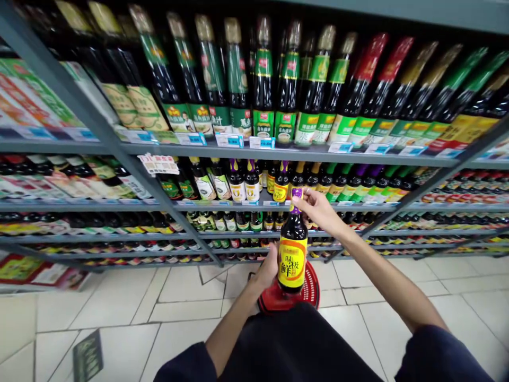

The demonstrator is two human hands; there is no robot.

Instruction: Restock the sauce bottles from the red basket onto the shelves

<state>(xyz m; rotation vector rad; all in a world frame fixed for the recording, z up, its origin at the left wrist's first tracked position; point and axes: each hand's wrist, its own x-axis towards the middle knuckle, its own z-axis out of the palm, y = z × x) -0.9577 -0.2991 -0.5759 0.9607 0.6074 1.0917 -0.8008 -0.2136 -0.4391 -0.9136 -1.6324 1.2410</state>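
Observation:
I hold a dark sauce bottle [293,249] with a yellow label and a purple cap upright in front of me. My right hand [320,209] is closed around its neck and cap from the right. My left hand [268,269] grips the lower body from behind, at the label's left edge. The bottle hangs above a red shopping basket [308,294] on the floor. Behind it, the second shelf [222,203] carries more purple-capped bottles [252,180] of the same kind.
Grey metal shelves run across the whole view, packed with dark sauce bottles [290,85] with green, red and gold labels. Price tags [229,140] line the shelf edges. The floor is pale tile [119,313], with a dark floor sticker [88,355] at lower left.

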